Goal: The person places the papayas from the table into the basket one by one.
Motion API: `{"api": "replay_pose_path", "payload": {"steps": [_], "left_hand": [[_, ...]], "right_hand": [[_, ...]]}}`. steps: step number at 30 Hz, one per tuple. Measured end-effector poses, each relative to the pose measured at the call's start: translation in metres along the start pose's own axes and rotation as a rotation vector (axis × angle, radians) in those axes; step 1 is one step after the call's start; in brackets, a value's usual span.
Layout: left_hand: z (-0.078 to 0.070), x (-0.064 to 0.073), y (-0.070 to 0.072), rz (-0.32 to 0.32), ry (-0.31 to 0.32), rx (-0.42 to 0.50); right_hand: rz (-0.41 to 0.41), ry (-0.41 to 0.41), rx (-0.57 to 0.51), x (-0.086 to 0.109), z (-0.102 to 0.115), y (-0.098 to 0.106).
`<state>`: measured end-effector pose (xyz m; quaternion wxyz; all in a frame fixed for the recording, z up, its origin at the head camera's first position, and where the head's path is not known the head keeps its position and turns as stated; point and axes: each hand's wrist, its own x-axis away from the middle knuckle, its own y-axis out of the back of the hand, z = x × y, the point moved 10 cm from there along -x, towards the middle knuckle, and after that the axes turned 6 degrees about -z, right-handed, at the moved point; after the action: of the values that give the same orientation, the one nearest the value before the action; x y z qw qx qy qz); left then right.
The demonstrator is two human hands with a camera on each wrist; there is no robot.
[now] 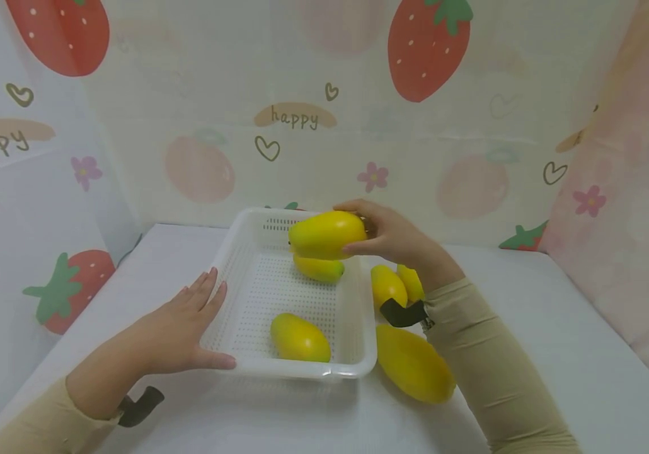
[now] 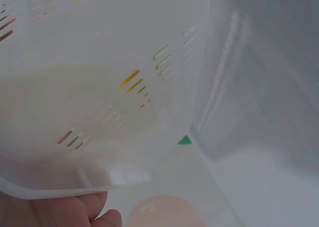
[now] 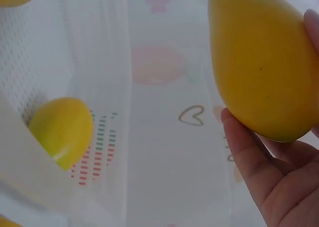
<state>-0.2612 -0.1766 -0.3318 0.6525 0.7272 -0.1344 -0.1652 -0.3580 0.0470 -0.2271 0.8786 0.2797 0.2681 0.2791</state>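
Note:
My right hand [image 1: 392,234] grips a yellow mango [image 1: 324,232] above the far right part of a white plastic basket [image 1: 302,368]. In the right wrist view, the fingers and thumb curl round the held mango [image 3: 264,62]. Beneath it, partly covered, a second mango [image 1: 320,270] lies inside the basket. Another mango [image 1: 300,338] lies near the basket's front wall. My left hand [image 1: 179,331], fingers straight and thumb spread, rests against the basket's left rim. The left wrist view shows only some of its fingers [image 2: 60,212] by the basket rim.
To the right of the basket, two mangoes [image 1: 388,287] stand partly behind the right forearm. A larger, longer yellow fruit [image 1: 415,364] lies near the basket's front right corner. Fruit-patterned sheets [image 1: 302,170] enclose the white table [image 1: 528,353] at the back and sides.

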Motion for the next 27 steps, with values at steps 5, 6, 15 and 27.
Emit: {"api": "replay_pose_path", "payload": {"steps": [5, 6, 15, 27], "left_hand": [[0.0, 0.0, 0.0, 0.0, -0.002, 0.003], [0.0, 0.0, 0.001, 0.002, 0.0, 0.004], [0.0, 0.0, 0.0, 0.01, 0.01, 0.017], [0.004, -0.003, -0.006, 0.019, 0.044, 0.02]], "right_hand": [[-0.002, -0.004, 0.024, -0.004, 0.003, -0.006], [-0.001, -0.002, 0.028, -0.004, 0.003, -0.008], [0.047, -0.078, 0.027, -0.007, -0.004, -0.021], [0.07, -0.093, 0.028, -0.005, -0.008, -0.022]]}}
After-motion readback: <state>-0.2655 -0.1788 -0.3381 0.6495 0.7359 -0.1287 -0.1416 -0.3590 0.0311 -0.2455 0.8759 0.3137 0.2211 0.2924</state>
